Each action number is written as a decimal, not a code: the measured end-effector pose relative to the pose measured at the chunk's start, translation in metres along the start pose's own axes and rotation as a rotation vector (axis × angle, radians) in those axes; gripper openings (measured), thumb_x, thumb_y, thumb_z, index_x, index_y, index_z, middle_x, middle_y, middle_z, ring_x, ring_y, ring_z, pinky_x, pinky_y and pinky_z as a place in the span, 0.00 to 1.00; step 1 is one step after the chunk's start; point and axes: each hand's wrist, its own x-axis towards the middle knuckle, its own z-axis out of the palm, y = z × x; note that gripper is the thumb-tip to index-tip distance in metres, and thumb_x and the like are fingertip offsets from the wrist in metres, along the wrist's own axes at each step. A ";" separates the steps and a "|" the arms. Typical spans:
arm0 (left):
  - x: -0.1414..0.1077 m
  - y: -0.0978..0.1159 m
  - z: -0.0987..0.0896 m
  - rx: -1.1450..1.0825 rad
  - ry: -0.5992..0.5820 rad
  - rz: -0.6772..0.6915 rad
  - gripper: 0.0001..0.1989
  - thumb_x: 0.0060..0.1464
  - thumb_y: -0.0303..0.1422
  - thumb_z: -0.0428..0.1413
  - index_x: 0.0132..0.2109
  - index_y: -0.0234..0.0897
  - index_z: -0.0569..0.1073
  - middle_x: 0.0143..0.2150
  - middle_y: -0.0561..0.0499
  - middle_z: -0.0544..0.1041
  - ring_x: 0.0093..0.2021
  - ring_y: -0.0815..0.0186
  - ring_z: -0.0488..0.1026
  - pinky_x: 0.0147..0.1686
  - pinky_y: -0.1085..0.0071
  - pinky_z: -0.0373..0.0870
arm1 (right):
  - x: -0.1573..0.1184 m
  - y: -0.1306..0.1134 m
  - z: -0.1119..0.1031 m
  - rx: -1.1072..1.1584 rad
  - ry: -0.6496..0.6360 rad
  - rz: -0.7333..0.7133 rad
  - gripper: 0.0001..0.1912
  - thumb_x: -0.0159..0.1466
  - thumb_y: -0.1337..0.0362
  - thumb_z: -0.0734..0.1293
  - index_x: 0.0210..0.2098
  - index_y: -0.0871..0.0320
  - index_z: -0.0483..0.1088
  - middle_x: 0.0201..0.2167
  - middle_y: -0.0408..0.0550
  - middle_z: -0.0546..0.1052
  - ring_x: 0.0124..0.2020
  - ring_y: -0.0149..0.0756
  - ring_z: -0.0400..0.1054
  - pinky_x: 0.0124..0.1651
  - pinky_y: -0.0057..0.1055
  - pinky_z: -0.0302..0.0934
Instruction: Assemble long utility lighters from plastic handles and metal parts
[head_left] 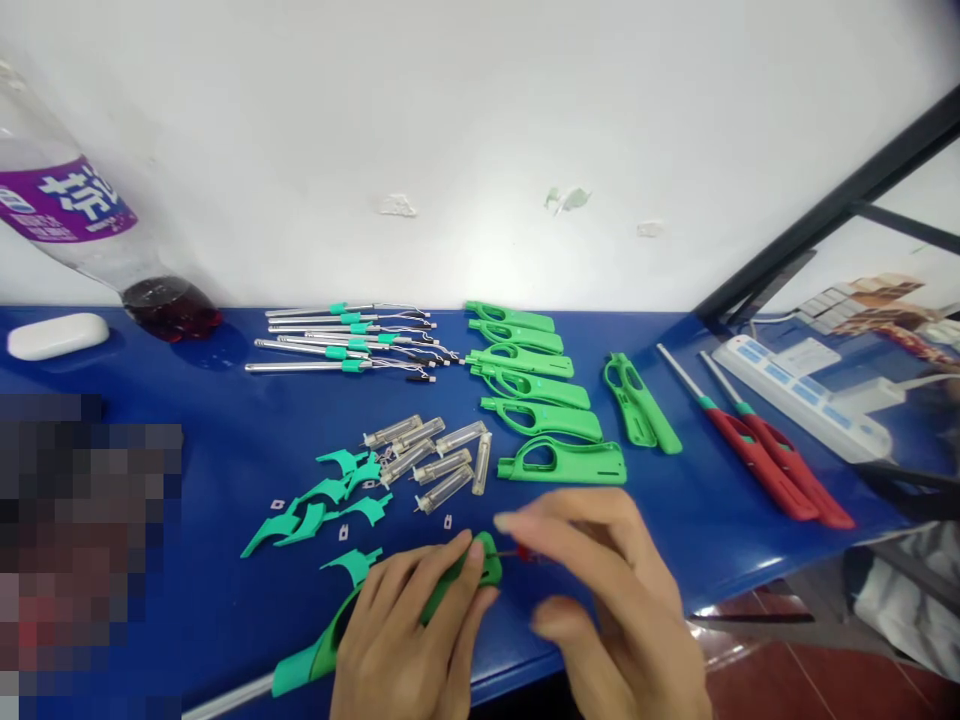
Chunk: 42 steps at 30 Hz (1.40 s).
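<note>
My left hand [416, 625] is closed over a green lighter [322, 650] with a long metal tube, pressing it down at the table's front. The tube points to the lower left. My right hand [622, 590] is around a small screwdriver [523, 552] with a red part and a thin shaft; its thumb stands away from the handle, which the fingers partly hide. The shaft's tip meets the lighter's butt end. Just beyond my hands lie teal triggers [354, 565], clear fuel tanks [446, 490] and tiny pale clips [448, 522].
Several green handle shells [562, 462] lie in a column, with metal tubes with wires [300, 367] to their left. Two red lighters [765, 460] and a white power strip [810, 395] are at right. A drink bottle [82, 200] and white case [58, 336] stand left.
</note>
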 end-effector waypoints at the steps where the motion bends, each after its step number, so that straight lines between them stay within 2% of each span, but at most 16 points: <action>1: 0.000 0.000 0.000 -0.002 -0.015 0.006 0.13 0.70 0.30 0.54 0.53 0.44 0.82 0.48 0.49 0.85 0.43 0.60 0.82 0.43 0.65 0.80 | 0.001 0.000 -0.001 0.010 -0.050 0.022 0.21 0.74 0.70 0.63 0.62 0.49 0.73 0.52 0.48 0.81 0.45 0.39 0.80 0.37 0.28 0.79; 3: -0.001 -0.001 0.001 -0.006 -0.021 0.011 0.12 0.70 0.30 0.55 0.53 0.44 0.82 0.48 0.49 0.85 0.44 0.59 0.82 0.43 0.64 0.80 | 0.004 0.001 -0.002 0.065 -0.080 0.038 0.23 0.74 0.73 0.60 0.62 0.49 0.73 0.53 0.48 0.82 0.46 0.39 0.80 0.38 0.29 0.79; 6: -0.002 -0.002 0.003 -0.004 0.012 0.009 0.12 0.70 0.30 0.55 0.54 0.43 0.81 0.49 0.49 0.85 0.44 0.60 0.83 0.43 0.64 0.80 | 0.005 0.004 0.003 0.114 0.123 0.016 0.24 0.69 0.79 0.65 0.58 0.50 0.76 0.42 0.46 0.83 0.40 0.38 0.79 0.39 0.32 0.78; 8: -0.002 -0.004 0.003 -0.002 0.013 0.027 0.12 0.70 0.30 0.55 0.55 0.43 0.81 0.50 0.49 0.85 0.45 0.60 0.82 0.44 0.65 0.79 | 0.005 0.004 0.005 0.074 0.234 0.012 0.22 0.67 0.77 0.71 0.56 0.50 0.78 0.39 0.45 0.82 0.37 0.37 0.77 0.36 0.31 0.77; 9: -0.002 -0.004 0.002 0.001 0.010 0.036 0.12 0.70 0.30 0.55 0.55 0.43 0.81 0.50 0.49 0.85 0.45 0.60 0.82 0.44 0.65 0.79 | 0.004 0.003 0.005 0.054 0.221 0.030 0.21 0.67 0.74 0.71 0.57 0.49 0.77 0.40 0.46 0.81 0.38 0.37 0.77 0.37 0.31 0.77; 11: -0.001 -0.005 0.001 0.012 -0.005 0.051 0.12 0.70 0.31 0.55 0.54 0.43 0.81 0.50 0.49 0.85 0.45 0.60 0.83 0.44 0.65 0.79 | 0.003 0.000 0.002 0.069 0.071 0.075 0.19 0.72 0.70 0.67 0.60 0.50 0.76 0.48 0.49 0.81 0.43 0.38 0.78 0.42 0.32 0.78; 13: -0.001 -0.005 0.000 0.019 -0.019 0.056 0.12 0.70 0.31 0.55 0.53 0.44 0.81 0.50 0.50 0.85 0.44 0.60 0.83 0.44 0.65 0.79 | 0.004 -0.001 -0.001 0.163 -0.065 0.081 0.22 0.74 0.73 0.60 0.62 0.51 0.74 0.52 0.49 0.81 0.48 0.38 0.79 0.46 0.32 0.78; 18: -0.001 -0.002 0.000 0.010 -0.006 0.026 0.13 0.71 0.30 0.54 0.55 0.44 0.80 0.48 0.49 0.85 0.44 0.60 0.82 0.44 0.64 0.79 | 0.006 0.001 -0.001 0.141 0.154 -0.028 0.22 0.67 0.78 0.70 0.57 0.51 0.77 0.39 0.45 0.81 0.37 0.34 0.77 0.38 0.28 0.77; 23: 0.000 0.001 0.002 0.006 0.003 -0.013 0.12 0.70 0.30 0.54 0.54 0.42 0.81 0.48 0.49 0.85 0.43 0.60 0.82 0.44 0.65 0.78 | 0.001 0.002 0.001 0.167 -0.048 0.015 0.24 0.73 0.76 0.61 0.63 0.52 0.73 0.52 0.50 0.81 0.48 0.38 0.78 0.44 0.32 0.78; 26: 0.000 0.001 0.001 -0.001 -0.002 0.002 0.13 0.70 0.30 0.54 0.55 0.42 0.81 0.48 0.49 0.85 0.44 0.60 0.82 0.44 0.65 0.78 | -0.001 0.005 0.008 0.249 0.090 0.003 0.23 0.70 0.77 0.67 0.59 0.50 0.76 0.42 0.45 0.82 0.40 0.35 0.77 0.40 0.31 0.77; 29: -0.001 0.000 0.001 -0.005 0.015 0.003 0.12 0.71 0.30 0.55 0.54 0.42 0.81 0.48 0.49 0.85 0.44 0.60 0.82 0.44 0.65 0.78 | -0.002 0.008 0.009 0.261 0.164 0.012 0.16 0.71 0.69 0.70 0.56 0.46 0.77 0.38 0.44 0.79 0.38 0.36 0.75 0.38 0.33 0.75; 32: -0.002 -0.001 0.002 0.000 0.019 0.007 0.11 0.70 0.30 0.55 0.53 0.43 0.81 0.48 0.50 0.85 0.44 0.60 0.82 0.45 0.65 0.78 | -0.002 0.007 0.000 0.266 -0.019 0.123 0.15 0.76 0.62 0.64 0.59 0.46 0.77 0.50 0.49 0.81 0.49 0.41 0.77 0.48 0.38 0.76; 34: -0.002 -0.001 0.003 0.004 0.010 0.014 0.11 0.70 0.30 0.55 0.52 0.44 0.81 0.49 0.50 0.85 0.44 0.60 0.82 0.45 0.65 0.78 | -0.002 0.006 -0.003 0.317 -0.087 0.128 0.18 0.77 0.66 0.62 0.62 0.46 0.74 0.51 0.48 0.82 0.49 0.41 0.79 0.48 0.38 0.77; 37: -0.002 -0.001 0.003 0.009 0.010 0.013 0.12 0.70 0.30 0.55 0.54 0.43 0.81 0.49 0.50 0.85 0.44 0.60 0.82 0.45 0.65 0.78 | -0.002 0.007 0.000 0.299 0.068 0.058 0.23 0.72 0.74 0.64 0.61 0.45 0.75 0.41 0.45 0.83 0.38 0.37 0.79 0.38 0.34 0.78; 39: -0.002 -0.001 0.003 0.010 0.007 0.012 0.12 0.70 0.30 0.56 0.55 0.42 0.80 0.49 0.50 0.85 0.45 0.60 0.82 0.45 0.65 0.78 | -0.002 0.007 0.004 0.196 0.167 0.041 0.23 0.70 0.75 0.67 0.57 0.43 0.78 0.40 0.44 0.82 0.37 0.37 0.77 0.36 0.33 0.77; 42: -0.002 -0.001 0.003 0.007 0.011 0.015 0.12 0.70 0.30 0.55 0.55 0.42 0.80 0.50 0.50 0.85 0.45 0.61 0.82 0.45 0.66 0.78 | -0.002 0.005 0.001 0.095 0.081 0.087 0.20 0.73 0.70 0.66 0.59 0.45 0.77 0.44 0.46 0.83 0.42 0.40 0.79 0.37 0.33 0.78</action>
